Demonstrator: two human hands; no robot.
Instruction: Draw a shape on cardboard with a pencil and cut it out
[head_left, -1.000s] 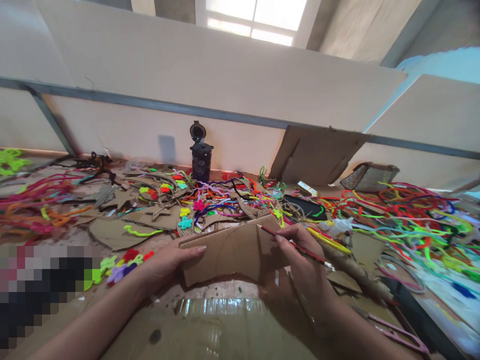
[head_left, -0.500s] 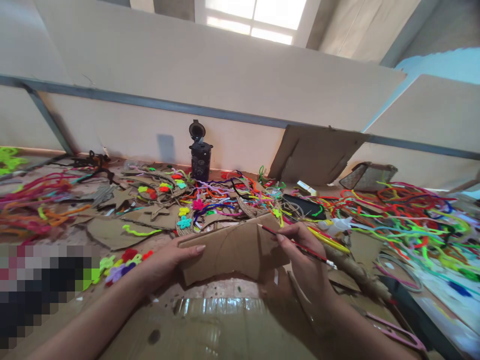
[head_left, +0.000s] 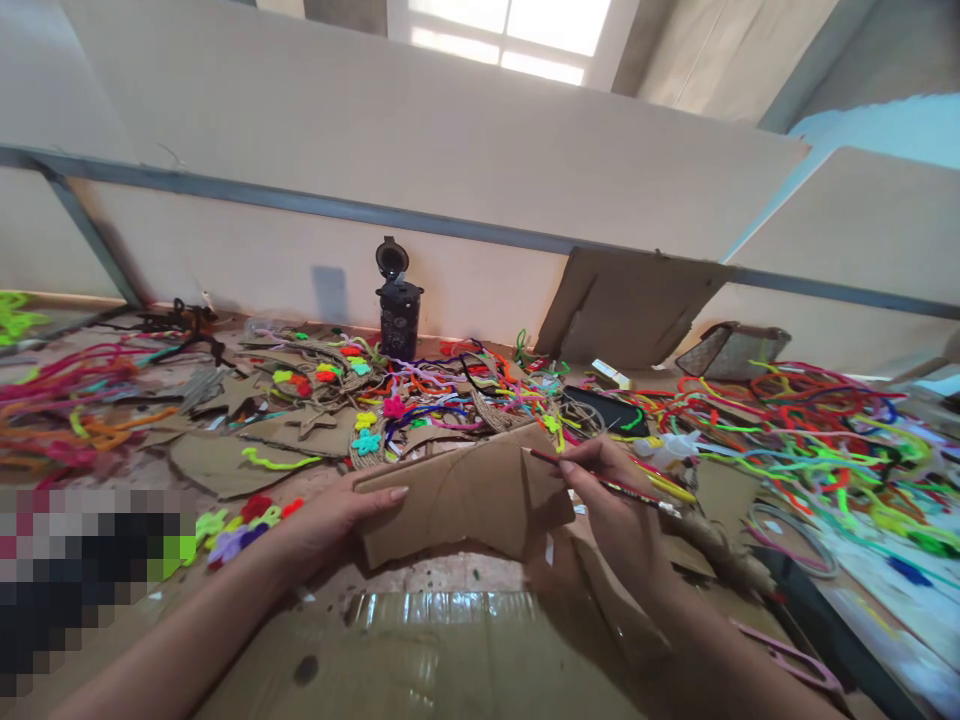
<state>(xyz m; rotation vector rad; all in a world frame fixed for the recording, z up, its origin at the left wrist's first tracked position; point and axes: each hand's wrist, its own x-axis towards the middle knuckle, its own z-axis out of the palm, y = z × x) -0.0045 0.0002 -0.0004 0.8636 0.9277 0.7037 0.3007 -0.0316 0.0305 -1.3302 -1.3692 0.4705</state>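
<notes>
A folded-looking piece of brown cardboard (head_left: 457,500) is tilted up in the middle, with a faint curved line drawn on it. My left hand (head_left: 337,520) grips its left end, thumb on the front face and the other fingers hidden behind. In my right hand (head_left: 611,495) is a dark red pencil (head_left: 634,492), pinched between thumb and fingers. Its tip points left, at the right part of the cardboard; whether it touches cannot be made out. Below lies a larger cardboard sheet (head_left: 360,665) with shiny tape across it.
Behind are tangled colourful pipe cleaners (head_left: 810,420), a black bottle (head_left: 399,320) with its lid up, a patterned pouch (head_left: 731,350) and a leaning cardboard panel (head_left: 626,310). Pink scissors (head_left: 787,655) lie at the lower right. Pipe-cleaner flowers (head_left: 240,530) sit beside my left forearm.
My right hand and the pencil have shifted slightly right along the cardboard. My left hand keeps its grip on the left end.
</notes>
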